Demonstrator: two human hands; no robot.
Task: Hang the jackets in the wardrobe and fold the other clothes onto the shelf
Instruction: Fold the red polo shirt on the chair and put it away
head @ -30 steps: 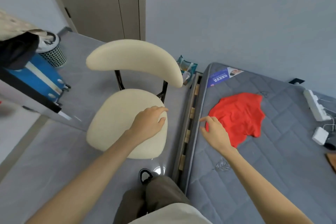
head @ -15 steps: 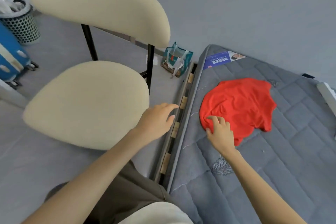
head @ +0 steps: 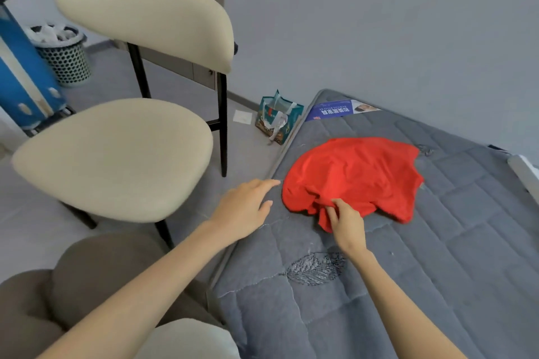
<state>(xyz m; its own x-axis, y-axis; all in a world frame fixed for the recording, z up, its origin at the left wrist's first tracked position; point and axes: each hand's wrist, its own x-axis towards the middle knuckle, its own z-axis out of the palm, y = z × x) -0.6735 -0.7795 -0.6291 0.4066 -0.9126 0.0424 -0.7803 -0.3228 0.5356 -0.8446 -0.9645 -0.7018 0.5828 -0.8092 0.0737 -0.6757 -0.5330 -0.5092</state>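
Grip of right hand [head: 347, 223] pinches red shirt [head: 355, 172], left hand [head: 245, 208] outstretched.

bed: grey quilted mattress [head: 437, 256] | on it: crumpled red fabric garment [head: 355, 172] | beyond garment, at mattress corner: blue-and-white printed label [head: 335, 109] | left of garment: grey floor [head: 248, 151] | on floor: cream padded chair with black legs [head: 116, 154] left of garment; teal paper gift bag [head: 277, 116] and white paper scrap [head: 242, 117] beyond-left of garment
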